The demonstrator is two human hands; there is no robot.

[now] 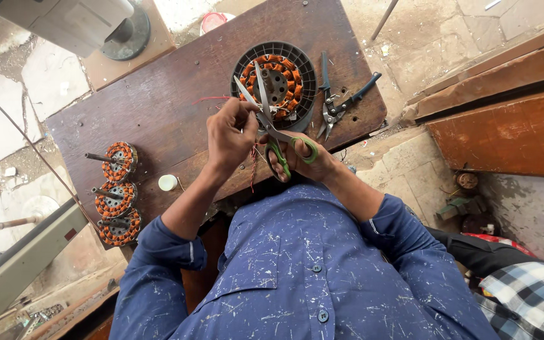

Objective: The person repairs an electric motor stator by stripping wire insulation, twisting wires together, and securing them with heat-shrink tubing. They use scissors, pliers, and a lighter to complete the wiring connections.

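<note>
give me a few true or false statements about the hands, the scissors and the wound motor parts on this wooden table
1. The right hand holds green-handled scissors with the blades open. True.
2. The left hand rests flat on the dark wooden table. False: it is raised, pinching thin wires by the scissor blades.
3. Three copper-wound stators lie in a row at the table's left edge. True.
4. The black round housing with copper windings is empty. False: an orange-copper wound core sits inside it.
5. Dark-handled pliers lie right of the housing. True.
6. A small white round cap sits inside the housing. False: it lies on the table near the stators.
</note>
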